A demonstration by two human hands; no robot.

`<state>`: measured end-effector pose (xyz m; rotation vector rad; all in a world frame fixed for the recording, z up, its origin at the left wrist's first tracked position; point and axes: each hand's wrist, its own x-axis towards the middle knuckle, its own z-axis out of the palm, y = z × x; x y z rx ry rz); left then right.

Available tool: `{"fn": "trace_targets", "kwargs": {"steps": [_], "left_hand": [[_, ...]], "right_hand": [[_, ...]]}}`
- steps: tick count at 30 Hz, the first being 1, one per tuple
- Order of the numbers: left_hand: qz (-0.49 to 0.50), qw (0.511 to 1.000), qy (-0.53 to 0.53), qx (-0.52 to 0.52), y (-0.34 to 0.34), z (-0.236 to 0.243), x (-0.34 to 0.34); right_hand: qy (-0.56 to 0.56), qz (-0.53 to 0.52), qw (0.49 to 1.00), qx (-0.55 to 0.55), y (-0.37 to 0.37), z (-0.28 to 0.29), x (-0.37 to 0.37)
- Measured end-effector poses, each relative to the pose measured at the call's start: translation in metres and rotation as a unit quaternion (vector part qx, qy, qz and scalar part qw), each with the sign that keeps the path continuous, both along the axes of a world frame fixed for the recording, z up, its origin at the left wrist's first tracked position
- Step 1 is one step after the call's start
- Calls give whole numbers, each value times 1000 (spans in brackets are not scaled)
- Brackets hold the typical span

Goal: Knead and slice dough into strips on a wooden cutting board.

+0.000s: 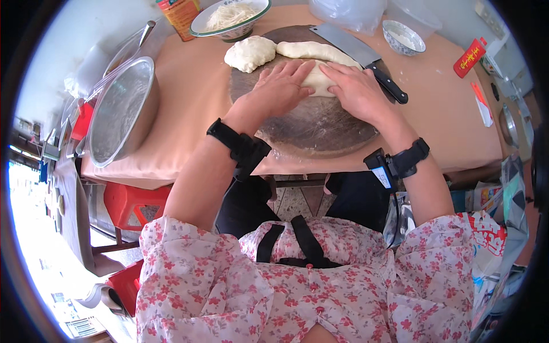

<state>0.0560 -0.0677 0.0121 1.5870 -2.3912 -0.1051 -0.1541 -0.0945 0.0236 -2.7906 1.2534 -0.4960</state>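
My left hand [280,89] and my right hand [357,90] rest on a piece of pale dough [318,83], fingers stretched out over it and thumbs toward each other. This dough lies on a round, dark wooden board [317,130] with flour smears. Just beyond it is a long dough roll [315,50], and to the left sits a rough dough lump [250,54]. A cleaver [347,44] with a black handle lies along the board's far right edge, close to my right hand. Parts of the pressed dough are hidden under my fingers.
A large metal basin [117,117] stands at the left table edge. Behind the board are a bowl [240,30] of thin white strands and an orange container [179,18]. A small patterned bowl [404,47] with white powder, a plastic bag [350,16] and a red packet [470,58] occupy the right side.
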Motion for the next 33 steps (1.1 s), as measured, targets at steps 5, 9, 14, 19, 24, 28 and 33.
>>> {"fn": "trace_targets", "kwargs": {"steps": [5,9,14,19,24,28,33], "left_hand": [[-20,999,41,-26,48,-3,-4],[-46,991,106,-68,86,-10,-4],[-30,989,96,-107,96,-12,-4],[4,994,43,-105,100,-9,-12],[4,992,44,-116,95,-9,-34],[20,992,15,-120,90,-8,-42],[-2,989,30,-147,77,-13,-37]], "right_hand": [[-8,32,999,11,39,-2,-14],[-66,62,996,-5,77,-14,-20],[-99,58,993,-21,90,-20,-17],[-159,60,985,4,79,-20,-34],[-187,58,980,-36,73,-15,-30],[-138,52,989,-23,86,-33,-18],[-133,39,990,3,84,-25,-15]]}}
